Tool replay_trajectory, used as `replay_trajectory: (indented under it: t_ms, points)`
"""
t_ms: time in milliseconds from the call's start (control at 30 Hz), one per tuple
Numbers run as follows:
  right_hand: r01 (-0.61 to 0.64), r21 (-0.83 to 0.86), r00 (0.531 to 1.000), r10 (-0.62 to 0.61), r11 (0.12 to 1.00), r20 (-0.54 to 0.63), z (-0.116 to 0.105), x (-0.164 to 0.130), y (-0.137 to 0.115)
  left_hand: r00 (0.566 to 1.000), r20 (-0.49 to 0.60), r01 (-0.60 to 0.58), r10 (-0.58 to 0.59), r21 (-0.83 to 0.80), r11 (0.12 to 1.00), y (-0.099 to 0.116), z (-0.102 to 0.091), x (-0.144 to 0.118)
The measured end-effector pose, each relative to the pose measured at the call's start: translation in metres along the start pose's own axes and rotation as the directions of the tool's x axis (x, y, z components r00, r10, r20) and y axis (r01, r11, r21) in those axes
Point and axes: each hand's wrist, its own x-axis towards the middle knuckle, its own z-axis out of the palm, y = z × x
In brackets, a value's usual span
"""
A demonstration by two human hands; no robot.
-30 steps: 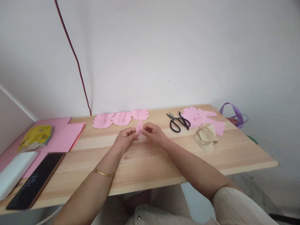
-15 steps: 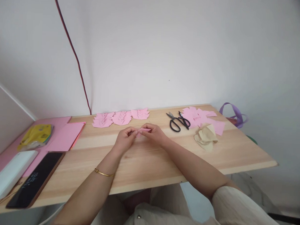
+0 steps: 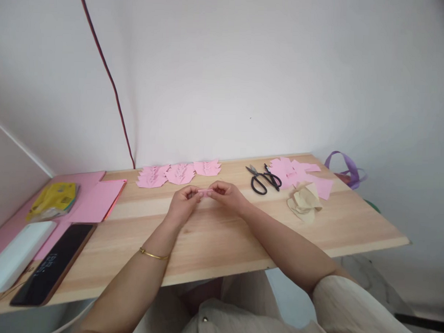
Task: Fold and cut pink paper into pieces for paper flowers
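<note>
A small strip of pink paper [image 3: 205, 191] is stretched between my two hands, just above the wooden table. My left hand [image 3: 184, 200] pinches its left end between thumb and fingers. At its right end, my right hand [image 3: 226, 196] closes thumb and fingers on it. Most of the paper is hidden by my fingers. Behind my hands, three groups of pink paper cutouts with jagged edges [image 3: 180, 174] lie along the wall. To the right rest black-handled scissors [image 3: 260, 184], blades pointing away, beside a dark pen [image 3: 268, 172].
Pink paper scraps [image 3: 298, 172] and a crumpled beige paper [image 3: 304, 201] lie at the right. On the left are pink sheets [image 3: 97, 198], a yellow packet [image 3: 56, 198], a white box [image 3: 17, 255] and a black phone [image 3: 54, 264]. A purple ribbon [image 3: 349, 167] hangs past the table's right edge.
The pink paper between my fingers has turned from a tilted, raised piece to a thin, level strip. Both hands stay in nearly the same place.
</note>
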Motion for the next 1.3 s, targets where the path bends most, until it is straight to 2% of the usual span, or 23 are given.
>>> replay_trajectory:
  t_ms: [167, 400, 567, 733, 867, 933, 1000, 1167, 1300]
  points:
    - [0.014, -0.044, 1.0, -0.015, 0.999, -0.014, 0.0006, -0.0001, -0.0003, 0.998, 0.008, -0.055, 0.055, 0.009, 0.998, 0.0046, 0.0003, -0.0013]
    - [0.029, -0.057, 1.0, -0.029, 0.998, -0.003, 0.0027, -0.003, -0.0062, 0.995, 0.044, -0.096, 0.091, 0.125, 0.988, 0.0053, -0.003, -0.0023]
    - [0.021, -0.019, 1.0, -0.022, 1.0, -0.017, 0.0019, -0.0016, -0.0033, 0.999, 0.026, -0.042, 0.041, 0.03, 0.999, 0.0068, -0.0008, -0.0026]
    - [-0.028, 0.076, 0.998, 0.032, 0.997, -0.058, -0.0027, 0.0004, -0.0008, 0.997, 0.063, 0.039, -0.035, -0.07, 0.997, 0.0043, 0.0, -0.0005]
    - [-0.108, 0.052, 0.992, 0.105, 0.993, 0.07, -0.0029, -0.0016, -0.0027, 0.998, 0.013, 0.058, -0.056, -0.112, 0.992, 0.0015, -0.0002, 0.001]
    - [-0.11, 0.049, 0.983, 0.102, 0.993, 0.151, -0.0015, -0.0027, -0.0039, 0.999, -0.003, 0.051, -0.051, -0.135, 0.99, 0.0022, -0.0002, 0.001]
    - [-0.103, 0.067, 0.98, 0.09, 0.992, 0.178, 0.0, -0.0033, -0.0048, 0.999, -0.003, 0.036, -0.036, -0.12, 0.992, 0.0038, -0.0003, 0.0002]
    - [-0.088, 0.017, 0.99, 0.086, 0.996, 0.111, 0.0006, -0.0038, -0.0063, 0.996, 0.084, 0.006, -0.009, 0.038, 0.999, 0.006, 0.0005, -0.0035]
    - [-0.064, -0.08, 0.994, 0.07, 0.995, 0.08, 0.0001, -0.0042, -0.008, 0.992, 0.117, 0.05, -0.051, 0.01, 0.999, 0.0051, 0.0027, -0.0052]
